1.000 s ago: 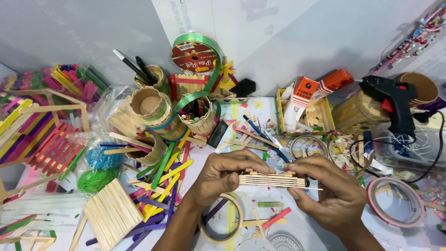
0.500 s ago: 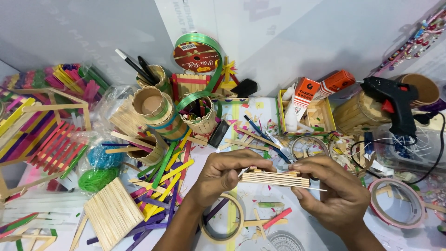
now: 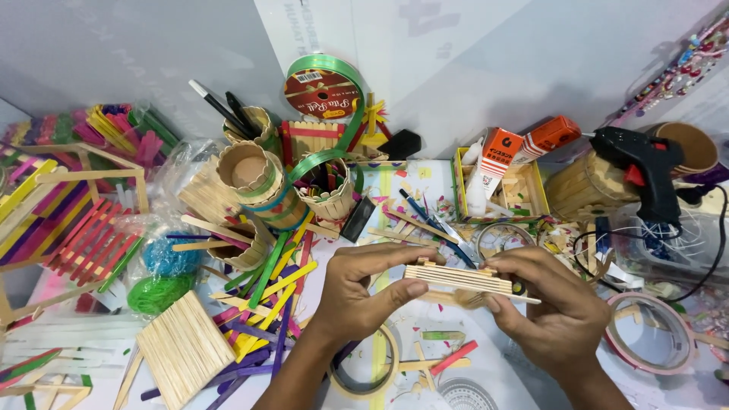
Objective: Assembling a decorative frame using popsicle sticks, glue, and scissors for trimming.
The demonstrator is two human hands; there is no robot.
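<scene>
Little has moved since the earlier frames: both hands hold the same stick panel at the same spot, lower centre of the frame.

Left hand (image 3: 364, 292): I see it grasping the left end of the stick panel (image 3: 456, 278), thumb under, fingers curled over the top edge.
Right hand (image 3: 548, 307): grasping the right end of the panel, thumb along the lower edge, fingers over the top.
Stick panel: flat assembly of plain wooden craft sticks, held level above the surface (image 3: 501, 380), between the two hands.

Below the left hand: tape roll (image 3: 370, 376), lying flat.
Lower left: square mat of plain sticks (image 3: 184, 348), beside a scatter of coloured sticks (image 3: 266, 304).
Left of centre: green and blue shredded filler (image 3: 161, 277).
Upper centre: cardboard tube cup (image 3: 254, 182); green ribbon spool (image 3: 325, 87) against the wall.
Upper right: black glue gun (image 3: 638, 171); yellow tray with glue bottles (image 3: 501, 178).
Lower right: second tape roll (image 3: 649, 334), just beside the right hand.
</scene>
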